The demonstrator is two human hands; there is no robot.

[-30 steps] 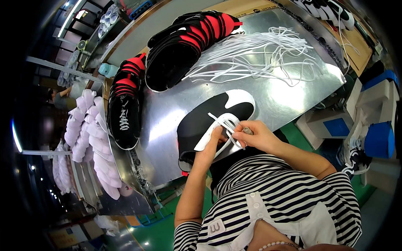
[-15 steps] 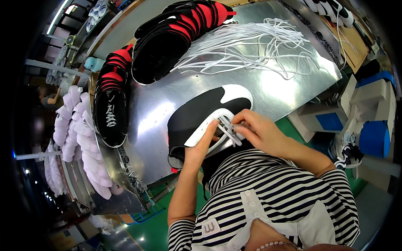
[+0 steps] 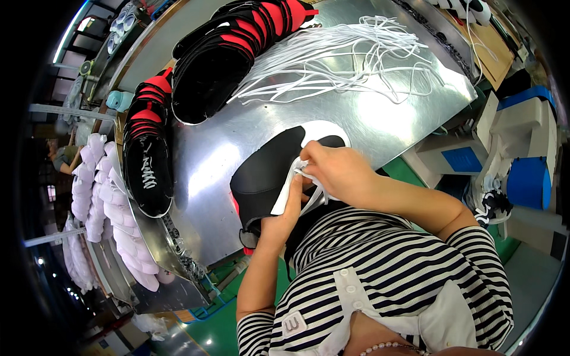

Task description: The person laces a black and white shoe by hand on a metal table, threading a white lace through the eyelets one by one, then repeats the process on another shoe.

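A black and white shoe upper (image 3: 259,172) lies at the near edge of the metal table, its white toe pointing away and to the right. My left hand (image 3: 285,215) grips its white eyelet strip, thumb on the outside and the other fingers mostly hidden beneath. Close against that thumb, my right hand (image 3: 339,171) is closed in a pinch on a white shoelace (image 3: 319,193). Part of the lace hangs in loops below the right hand. The lace tip and the eyelets under the fingers are hidden.
Loose white shoelaces (image 3: 356,62) spread across the back of the metal table (image 3: 208,228). Nested black and red uppers (image 3: 211,77) stand at the back left, with another row (image 3: 148,166) along the left edge. Pale lilac uppers (image 3: 113,207) are stacked farther left. Beige bins (image 3: 528,130) stand at right.
My right hand has moved left and turned over the eyelet strip, closer to my left thumb. The white strip is tilted more upright. The whole view has shifted slightly.
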